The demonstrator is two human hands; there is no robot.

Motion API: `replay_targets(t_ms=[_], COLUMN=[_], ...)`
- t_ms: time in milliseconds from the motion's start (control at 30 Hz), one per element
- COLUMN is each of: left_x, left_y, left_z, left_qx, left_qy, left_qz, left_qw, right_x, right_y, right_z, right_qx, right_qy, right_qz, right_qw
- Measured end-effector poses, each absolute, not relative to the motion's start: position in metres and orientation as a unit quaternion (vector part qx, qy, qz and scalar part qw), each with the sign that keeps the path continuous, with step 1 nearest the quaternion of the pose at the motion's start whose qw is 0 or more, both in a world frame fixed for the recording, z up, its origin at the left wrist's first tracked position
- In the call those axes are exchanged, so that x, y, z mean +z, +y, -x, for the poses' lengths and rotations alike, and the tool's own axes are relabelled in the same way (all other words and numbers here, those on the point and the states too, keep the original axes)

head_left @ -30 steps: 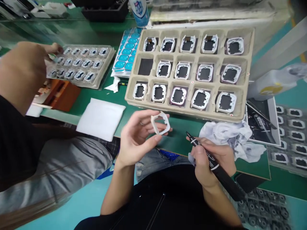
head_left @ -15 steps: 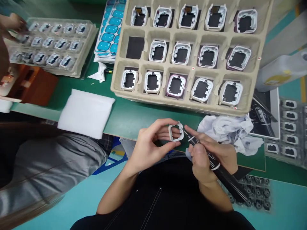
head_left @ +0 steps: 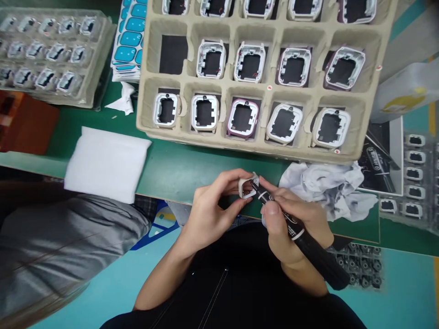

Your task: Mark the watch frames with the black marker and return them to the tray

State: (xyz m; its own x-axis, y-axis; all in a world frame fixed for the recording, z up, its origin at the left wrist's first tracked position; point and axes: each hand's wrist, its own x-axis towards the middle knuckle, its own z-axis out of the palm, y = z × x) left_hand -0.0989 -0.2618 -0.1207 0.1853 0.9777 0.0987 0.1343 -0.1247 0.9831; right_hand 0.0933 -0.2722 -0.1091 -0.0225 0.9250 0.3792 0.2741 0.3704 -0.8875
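My left hand (head_left: 209, 214) pinches a small white square frame (head_left: 244, 188) between thumb and fingers, over the table's front edge. My right hand (head_left: 297, 219) is wrapped round a thick black marker-like pen (head_left: 294, 228). The pen's dark tip points up and left and lies at the opening of the frame; whether it touches the inner wall I cannot tell. A bit of pale cloth shows under my right hand. Beyond both hands is a beige tray (head_left: 219, 139) with similar frames in its compartments; one compartment at its left holds only a dark pad.
A white foam pad (head_left: 106, 164) lies left of my hands, near a person's grey-clothed leg (head_left: 68, 242). Crumpled white cloth (head_left: 322, 187) is on the right, beside a white bottle (head_left: 404, 91). Clear trays (head_left: 98, 59) and an orange-brown box (head_left: 29, 121) stand at left.
The view has shifted, so the trays sit further left and higher. The frame in my left hand is turned more, and the pen tip has moved left from beside it to its opening.
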Motion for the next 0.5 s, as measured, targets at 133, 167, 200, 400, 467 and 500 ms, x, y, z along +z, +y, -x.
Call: replay_targets(t_ms=[133,167,200,400,467,500], left_x=[-0.1194,-0.1190,-0.1186,-0.1200,-0.1215,-0.1222], left_y=[-0.2621,-0.2622,-0.2624,-0.2653,-0.2665,-0.2671], left_z=[0.0968,0.0963,0.0959,0.0945,0.0945,0.0947], left_qx=[0.444,0.445,0.446,0.444,0.442,0.440], left_qy=[0.461,0.460,0.459,0.468,0.471,0.473], left_qz=[-0.618,-0.620,-0.622,-0.627,-0.635,-0.642], left_qw=[0.456,0.453,0.451,0.436,0.423,0.413], right_x=[-0.1091,-0.1093,-0.1095,-0.1102,-0.1101,-0.1102], right_y=[-0.2723,-0.2725,-0.2727,-0.2723,-0.2721,-0.2720], right_z=[-0.0899,-0.0897,-0.0898,-0.0927,-0.0921,-0.0911], right_qx=[0.301,0.303,0.303,0.308,0.312,0.313], right_qy=[-0.642,-0.640,-0.638,-0.635,-0.632,-0.629], right_qz=[0.465,0.468,0.469,0.468,0.468,0.468], right_qw=[0.529,0.529,0.530,0.532,0.533,0.536])
